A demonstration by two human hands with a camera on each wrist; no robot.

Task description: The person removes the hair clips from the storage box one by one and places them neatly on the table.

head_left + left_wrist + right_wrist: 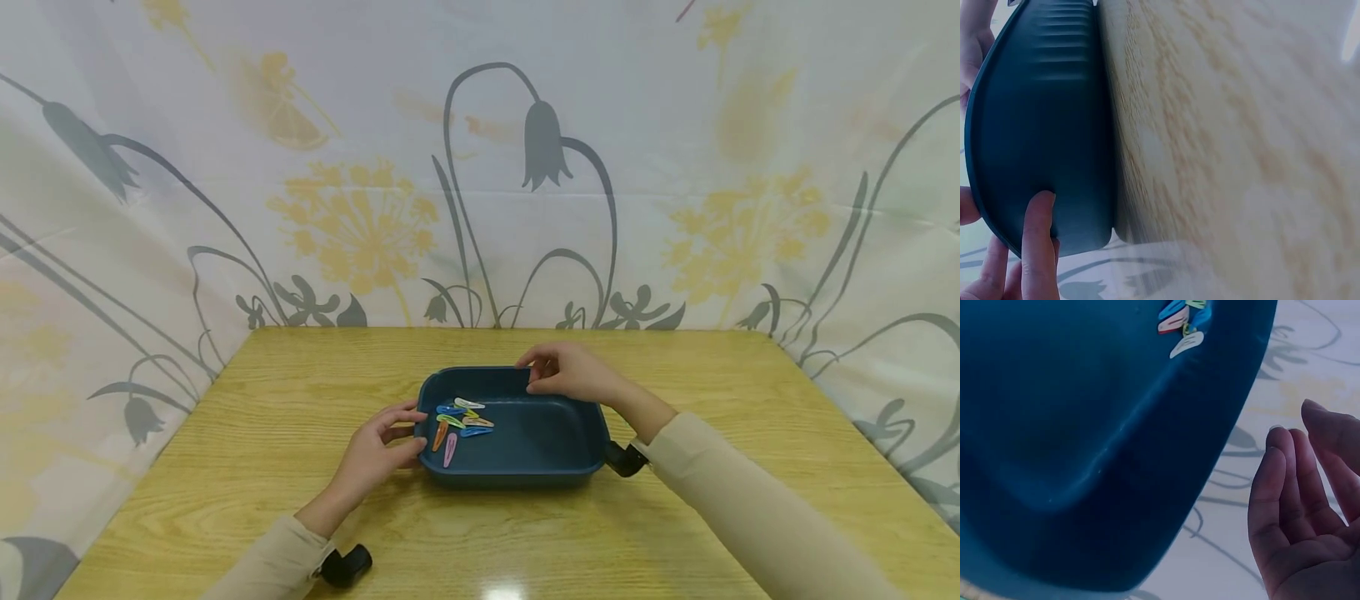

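A dark blue plastic basin with rounded corners rests on the table. Several snap hair clips lie inside its left part, among them a pink clip, an orange clip and a white clip. My left hand grips the basin's left end, with a finger laid against the outer wall. Over the far rim, right of the middle, hovers my right hand. Its fingers are loosely bent beside the basin wall, and nothing is between them.
The wood-grain table extends around the basin on all sides. Behind it hangs a pale cloth printed with grey and yellow flowers. A black wrist device is strapped at the left cuff, another black device at the right.
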